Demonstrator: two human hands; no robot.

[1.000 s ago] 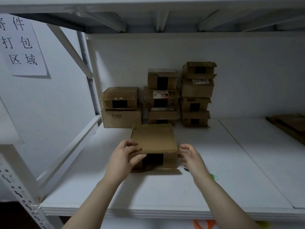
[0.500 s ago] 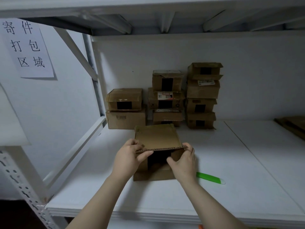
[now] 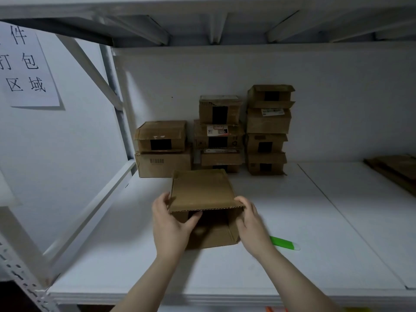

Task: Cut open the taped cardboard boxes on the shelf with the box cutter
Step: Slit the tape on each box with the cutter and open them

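Head view: cardboard box, lid lifted, sits near-centre on the shelf. Left hand and right hand grip the lid's near corners, fingers curled. Judged light, stiff corrugate; hold by the edges. Green box cutter lies just right; taped stacks far.

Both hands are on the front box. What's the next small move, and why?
Probably swing the flap fully back: the left hand and right hand grip its front edge, it is raised, and the box shows dark inside. The cutter lies idle beside the right hand.
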